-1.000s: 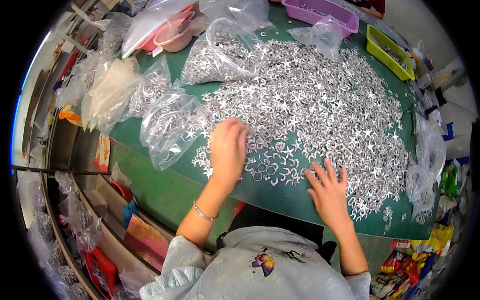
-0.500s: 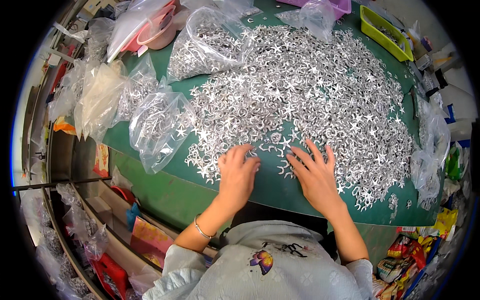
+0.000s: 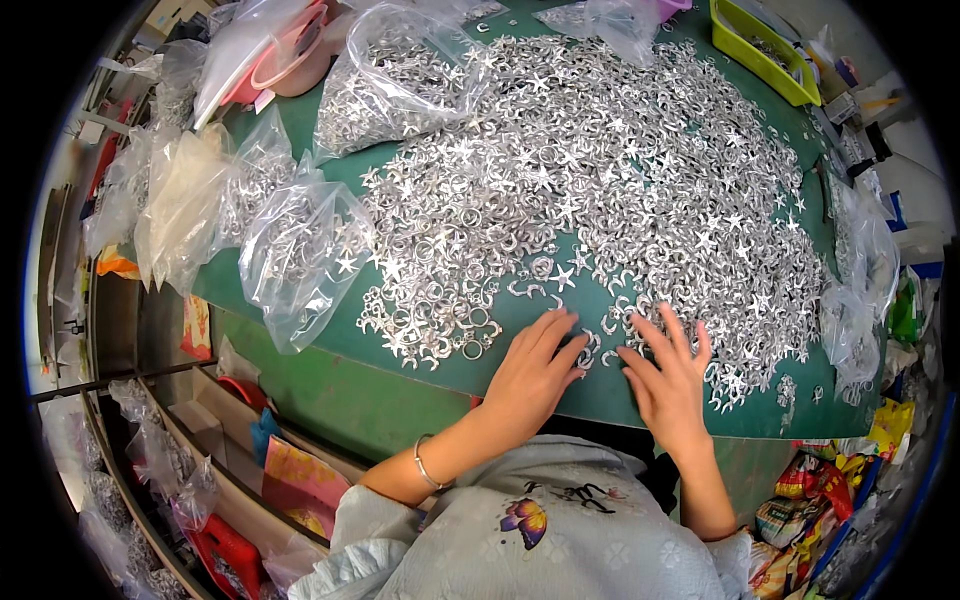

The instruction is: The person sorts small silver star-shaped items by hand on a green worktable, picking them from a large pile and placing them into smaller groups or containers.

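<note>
A wide heap of small silvery metal pieces (image 3: 620, 170), among them starfish shapes, rings and crescents, covers much of the green table (image 3: 420, 385). At its near edge my left hand (image 3: 532, 365) lies low, fingers stretched toward a few loose crescent pieces (image 3: 588, 352); the undersides of its fingertips are hidden. To the right, my right hand (image 3: 668, 378) is open with spread fingers, its fingertips at the heap's edge. A silver starfish piece (image 3: 563, 278) rests in the gap beyond my hands.
Clear plastic bags of metal pieces (image 3: 305, 250) stand left of the heap, with a larger bag (image 3: 385, 95) behind them. Pink basins (image 3: 290, 65) sit at the far left, a yellow-green basket (image 3: 765, 55) at the far right. More plastic bags (image 3: 855, 300) hang by the right edge.
My left hand has moved right, away from the left part of the heap and toward the loose crescents. My right hand has shifted slightly right and nearer to me.
</note>
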Tool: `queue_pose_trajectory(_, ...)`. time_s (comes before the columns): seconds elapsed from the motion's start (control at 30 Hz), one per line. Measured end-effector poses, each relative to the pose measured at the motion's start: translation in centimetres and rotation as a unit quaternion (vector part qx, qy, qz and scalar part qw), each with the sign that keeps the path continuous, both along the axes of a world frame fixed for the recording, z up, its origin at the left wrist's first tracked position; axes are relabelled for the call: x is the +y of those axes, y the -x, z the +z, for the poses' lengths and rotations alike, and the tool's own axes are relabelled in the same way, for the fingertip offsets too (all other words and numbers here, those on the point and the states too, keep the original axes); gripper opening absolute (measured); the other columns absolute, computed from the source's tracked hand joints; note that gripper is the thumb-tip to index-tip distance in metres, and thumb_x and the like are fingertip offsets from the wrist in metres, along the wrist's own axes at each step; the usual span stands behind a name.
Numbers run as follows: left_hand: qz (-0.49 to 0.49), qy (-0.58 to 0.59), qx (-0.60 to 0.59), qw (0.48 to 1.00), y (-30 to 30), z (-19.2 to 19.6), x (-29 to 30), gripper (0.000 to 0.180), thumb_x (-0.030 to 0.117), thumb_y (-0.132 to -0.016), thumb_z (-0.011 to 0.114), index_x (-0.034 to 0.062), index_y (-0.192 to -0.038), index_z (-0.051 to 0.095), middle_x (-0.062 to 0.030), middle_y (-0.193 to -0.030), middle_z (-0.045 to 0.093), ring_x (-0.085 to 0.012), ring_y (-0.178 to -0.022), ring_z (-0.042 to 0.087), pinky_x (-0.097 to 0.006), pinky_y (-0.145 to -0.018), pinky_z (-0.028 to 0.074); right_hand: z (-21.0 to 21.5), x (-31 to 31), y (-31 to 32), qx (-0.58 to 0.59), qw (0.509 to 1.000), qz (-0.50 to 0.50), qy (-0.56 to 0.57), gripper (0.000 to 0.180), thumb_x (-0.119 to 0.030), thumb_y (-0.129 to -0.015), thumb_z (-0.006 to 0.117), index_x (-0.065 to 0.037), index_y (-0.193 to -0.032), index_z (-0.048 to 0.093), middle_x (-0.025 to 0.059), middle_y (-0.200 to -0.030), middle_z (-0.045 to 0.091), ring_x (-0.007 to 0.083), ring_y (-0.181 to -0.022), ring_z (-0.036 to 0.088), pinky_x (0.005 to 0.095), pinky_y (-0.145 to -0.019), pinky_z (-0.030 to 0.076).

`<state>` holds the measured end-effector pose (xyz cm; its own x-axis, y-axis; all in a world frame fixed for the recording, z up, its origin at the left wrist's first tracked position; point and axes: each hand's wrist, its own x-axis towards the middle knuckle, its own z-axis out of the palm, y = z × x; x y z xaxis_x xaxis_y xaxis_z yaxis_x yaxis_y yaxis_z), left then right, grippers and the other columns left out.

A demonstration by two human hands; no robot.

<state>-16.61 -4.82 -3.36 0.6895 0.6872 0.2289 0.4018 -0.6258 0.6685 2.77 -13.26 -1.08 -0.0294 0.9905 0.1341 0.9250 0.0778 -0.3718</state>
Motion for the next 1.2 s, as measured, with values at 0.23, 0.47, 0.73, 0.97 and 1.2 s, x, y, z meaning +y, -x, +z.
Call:
queue_pose_trajectory(0.23, 0.04, 0.051, -0.007, 0.998, 1.1, 0.2, -1.0, 0.04, -0.002, -0.077, 0.068, 0.0042, -0.115, 0.061, -0.0144, -0.126, 0.053, -0.0346, -0.116, 0.05, -0.041, -0.096, 0.039, -0.4, 0.5, 2.8, 0.067, 0.995, 0.01, -0.068, 0.025, -0.015, -0.072, 0.075, -0.009, -0.095, 0.066, 0.0073, -0.118, 0.056, 0.0301, -0.118, 0.047, 0.0521, -0.101, 0.026)
queue_pose_trajectory(0.47, 0.019, -0.02, 0.029, 0.999, 0.6, 0.3, -0.6, 0.05, -0.012, -0.072, 0.058, 0.0019, -0.12, 0.059, -0.017, -0.137, 0.047, -0.0353, -0.123, 0.047, -0.043, -0.098, 0.038, -2.0, -0.3, 3.8, 0.029, 0.995, 0.002, -0.096, 0.022, -0.015, -0.073, 0.075, -0.009, -0.092, 0.065, 0.0028, -0.107, 0.056, 0.023, -0.107, 0.051, 0.0475, -0.097, 0.026)
queue_pose_trajectory(0.73, -0.022, 0.057, -0.036, 0.997, 0.7, -0.3, -1.3, 0.048, -0.017, -0.073, 0.053, -0.0006, -0.118, 0.059, -0.0186, -0.136, 0.048, -0.0387, -0.125, 0.046, -0.042, -0.101, 0.041, -2.7, -0.3, 3.9, 0.025, 0.989, -0.008, -0.145, 0.017, -0.011, -0.076, 0.072, -0.008, -0.091, 0.064, 0.001, -0.101, 0.058, 0.0206, -0.101, 0.054, 0.0466, -0.097, 0.026)
queue_pose_trajectory(0.97, -0.058, 0.006, 0.005, 0.998, -1.4, 0.8, -0.4, 0.044, -0.011, -0.078, 0.058, 0.003, -0.119, 0.06, -0.0154, -0.138, 0.048, -0.0363, -0.128, 0.045, -0.047, -0.106, 0.037, -0.8, -1.2, 0.6, 0.081, 0.97, -0.147, -0.177, 0.011, -0.005, -0.077, 0.068, -0.007, -0.087, 0.063, 0.0035, -0.094, 0.061, 0.0227, -0.096, 0.056, 0.0426, -0.093, 0.029)
queue_pose_trajectory(1.2, -0.068, 0.013, 0.005, 0.998, -1.5, -0.3, -0.9, 0.044, -0.006, -0.077, 0.066, 0.0017, -0.12, 0.059, -0.0161, -0.132, 0.051, -0.0364, -0.129, 0.044, -0.052, -0.109, 0.032, -1.4, -11.2, -14.0, 0.055, 0.856, -0.467, -0.215, 0.008, -0.009, -0.088, 0.062, -0.002, -0.087, 0.062, 0.0108, -0.091, 0.064, 0.0268, -0.086, 0.057, 0.037, -0.08, 0.042)
